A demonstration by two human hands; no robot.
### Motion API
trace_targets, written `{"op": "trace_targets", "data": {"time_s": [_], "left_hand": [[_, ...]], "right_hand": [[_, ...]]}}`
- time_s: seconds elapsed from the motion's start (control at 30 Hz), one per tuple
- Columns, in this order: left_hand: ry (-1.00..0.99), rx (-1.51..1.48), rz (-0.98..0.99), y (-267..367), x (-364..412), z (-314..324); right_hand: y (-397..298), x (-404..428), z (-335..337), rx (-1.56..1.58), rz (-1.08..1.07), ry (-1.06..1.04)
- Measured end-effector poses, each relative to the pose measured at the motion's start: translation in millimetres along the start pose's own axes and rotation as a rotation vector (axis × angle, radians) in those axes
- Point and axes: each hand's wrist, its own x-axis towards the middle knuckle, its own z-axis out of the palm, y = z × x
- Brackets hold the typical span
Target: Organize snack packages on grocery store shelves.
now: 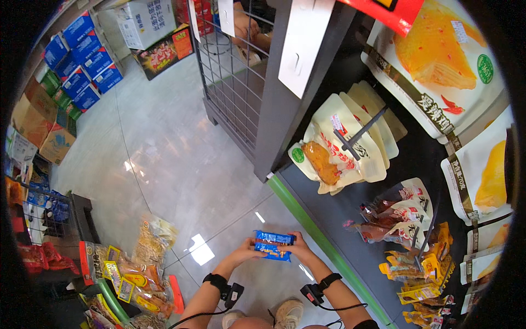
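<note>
A blue snack packet (273, 239) with a darker see-through middle is held level in front of me, above the tiled floor. My left hand (245, 252) grips its left end, thumb along the near side. On the right end, my right hand (299, 246) has its thumb across the front and fingers behind. Both wrists carry black straps with small cabled devices. To the right of my right hand runs the green front edge (312, 230) of a dark shelf, apart from the packet.
Hanging food pouches (341, 156) and yellow snack packs (427, 267) stick out on hooks at right. A rack end with wire mesh (232, 86) stands ahead; another person's hand (246, 28) shows behind it. Bagged goods (144, 283) hang at lower left. Blue cartons (88, 53) stand far left.
</note>
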Motion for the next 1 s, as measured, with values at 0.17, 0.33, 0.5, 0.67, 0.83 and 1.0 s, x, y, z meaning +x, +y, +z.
{"op": "trace_targets", "data": {"time_s": [0.17, 0.33, 0.5, 0.67, 0.83, 1.0], "left_hand": [[0.044, -0.028, 0.139, 46.0, -46.4, -12.9], [-0.036, 0.106, 0.306, 107.8, -109.4, -1.9], [0.052, 0.253, 0.582, 160.9, -189.9, 30.8], [-0.015, 0.281, 0.656, 256.0, -279.3, 91.4], [0.052, 0.6, 0.534, 358.6, -373.1, 155.7], [-0.053, 0.548, 0.772, 466.2, -478.4, 214.3]], "right_hand": [[-62.0, -25.1, 27.7, 0.035, -0.207, -0.048], [-121.9, -76.7, 30.1, -0.063, -0.4, -0.245], [-204.9, -176.4, 34.0, -0.352, -0.827, -0.239], [-298.9, -290.3, 13.6, -0.337, -0.862, -0.248], [-374.5, -411.1, -9.0, -0.219, -0.864, -0.216], [-480.8, -546.4, -20.0, -0.293, -0.955, -0.163]]}}
